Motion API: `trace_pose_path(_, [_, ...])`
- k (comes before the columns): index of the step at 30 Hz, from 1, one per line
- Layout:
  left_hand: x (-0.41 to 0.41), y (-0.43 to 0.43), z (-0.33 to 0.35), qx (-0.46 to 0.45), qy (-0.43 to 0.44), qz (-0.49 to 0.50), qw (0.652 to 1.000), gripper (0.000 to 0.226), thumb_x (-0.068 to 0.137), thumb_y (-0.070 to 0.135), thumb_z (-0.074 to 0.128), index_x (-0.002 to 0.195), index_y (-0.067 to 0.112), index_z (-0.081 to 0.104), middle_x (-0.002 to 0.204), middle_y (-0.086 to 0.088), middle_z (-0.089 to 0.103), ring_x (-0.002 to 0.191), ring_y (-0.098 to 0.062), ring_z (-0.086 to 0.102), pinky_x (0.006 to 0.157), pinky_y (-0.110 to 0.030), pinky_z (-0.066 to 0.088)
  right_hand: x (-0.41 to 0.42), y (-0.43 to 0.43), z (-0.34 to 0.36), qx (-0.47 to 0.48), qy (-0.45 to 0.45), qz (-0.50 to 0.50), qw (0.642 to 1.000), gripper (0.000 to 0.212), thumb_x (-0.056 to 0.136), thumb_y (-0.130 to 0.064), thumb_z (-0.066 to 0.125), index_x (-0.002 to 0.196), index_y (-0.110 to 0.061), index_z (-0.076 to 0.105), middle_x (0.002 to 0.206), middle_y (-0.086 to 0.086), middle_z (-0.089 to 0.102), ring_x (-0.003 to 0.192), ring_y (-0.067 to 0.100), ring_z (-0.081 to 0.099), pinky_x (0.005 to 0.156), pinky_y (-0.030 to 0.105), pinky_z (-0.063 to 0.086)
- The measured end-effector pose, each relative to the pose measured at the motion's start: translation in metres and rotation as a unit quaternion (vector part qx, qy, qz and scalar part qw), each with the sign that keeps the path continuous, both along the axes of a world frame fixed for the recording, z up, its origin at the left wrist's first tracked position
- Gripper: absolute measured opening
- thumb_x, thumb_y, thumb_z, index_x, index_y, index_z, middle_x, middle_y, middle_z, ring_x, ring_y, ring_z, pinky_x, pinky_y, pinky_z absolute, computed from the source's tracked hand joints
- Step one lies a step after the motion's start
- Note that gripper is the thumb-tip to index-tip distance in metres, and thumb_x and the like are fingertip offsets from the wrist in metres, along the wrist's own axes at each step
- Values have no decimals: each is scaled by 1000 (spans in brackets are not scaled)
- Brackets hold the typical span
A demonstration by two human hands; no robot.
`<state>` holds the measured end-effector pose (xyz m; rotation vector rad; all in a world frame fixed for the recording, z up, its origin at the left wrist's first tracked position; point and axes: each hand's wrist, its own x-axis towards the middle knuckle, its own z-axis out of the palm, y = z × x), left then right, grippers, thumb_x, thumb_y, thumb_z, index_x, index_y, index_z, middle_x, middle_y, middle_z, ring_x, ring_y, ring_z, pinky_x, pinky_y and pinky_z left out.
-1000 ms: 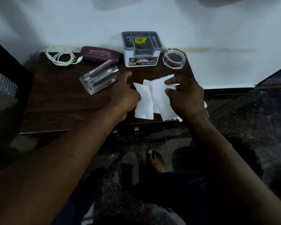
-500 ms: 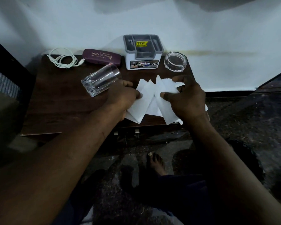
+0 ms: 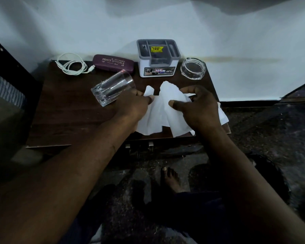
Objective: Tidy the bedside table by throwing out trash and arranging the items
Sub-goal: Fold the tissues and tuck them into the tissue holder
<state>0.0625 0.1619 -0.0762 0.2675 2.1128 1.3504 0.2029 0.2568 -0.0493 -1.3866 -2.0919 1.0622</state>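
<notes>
Nearest the camera, a bare foot (image 3: 171,178) rests on the speckled floor (image 3: 280,138) in front of the dark wooden desk (image 3: 69,117). Above the desk's front edge, both hands gather white tissue papers (image 3: 158,110). The left hand (image 3: 130,106) pinches the left side of the sheets between thumb and fingers, and the right hand (image 3: 197,106) clutches the right side, its fingers curled into the paper. The bunched sheets rise between the two hands, their lower edges trailing to the desk's front edge, and one corner shows past the right wrist.

Just beyond the left hand, a clear drinking glass (image 3: 113,89) lies on its side, touching the knuckles. Along the back of the desk, by the white wall (image 3: 236,41), sit a coiled white cable (image 3: 72,65), a maroon spectacle case (image 3: 113,63), a grey-and-white organiser box (image 3: 158,58) and a clear glass ashtray (image 3: 193,67).
</notes>
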Motion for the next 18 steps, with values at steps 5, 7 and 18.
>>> trace_pose_path(5, [-4,0,1,-12,-40,7,999,16,89,25,77,84,18,64,88,1,66,83,-17,60,67,-28,46,-6,-2,5,-73,49,-28,996,52,73,-36,93,118,-22,71,116,-3,71,102,18,69,95,45,59])
trace_pose_path(7, [-4,-1,2,-21,-76,4,997,15,92,24,73,103,15,68,104,-4,69,96,-22,63,84,-35,54,-8,-3,5,-84,55,-28,995,52,73,-36,93,118,-23,71,115,-3,72,103,18,70,95,46,59])
trace_pose_path(18, [-13,-10,-2,-45,-166,31,985,27,100,6,51,123,4,66,113,-14,72,95,-29,70,73,-36,59,-27,-24,-28,-50,-21,8,999,48,73,-43,90,108,-33,58,105,-14,55,99,8,52,82,24,38])
